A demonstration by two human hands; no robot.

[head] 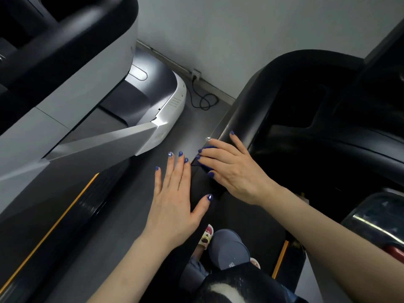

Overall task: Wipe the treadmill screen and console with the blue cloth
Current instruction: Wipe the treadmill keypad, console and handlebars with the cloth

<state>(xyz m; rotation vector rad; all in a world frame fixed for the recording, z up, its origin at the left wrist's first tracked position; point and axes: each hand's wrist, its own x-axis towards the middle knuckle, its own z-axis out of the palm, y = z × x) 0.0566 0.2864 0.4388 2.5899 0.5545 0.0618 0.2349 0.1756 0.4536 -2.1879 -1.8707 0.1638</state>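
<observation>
The black treadmill console (306,101) fills the right side, dark and glossy. My right hand (231,169) lies on the console's left handrail edge, fingers curled over the blue cloth (209,148). Only a small dark-blue strip of the cloth shows past my fingertips; the rest is hidden under the hand. My left hand (175,197) hovers just left of it, flat, fingers spread, holding nothing, its thumb close to the black rail. I cannot make out the screen in the dark upper right.
A second treadmill in white and grey (87,79) stands to the left with a yellow-edged deck (65,215). A black cable (203,99) runs from a wall socket (196,73) across the grey floor. My knee (229,248) and slippered foot (206,236) are below.
</observation>
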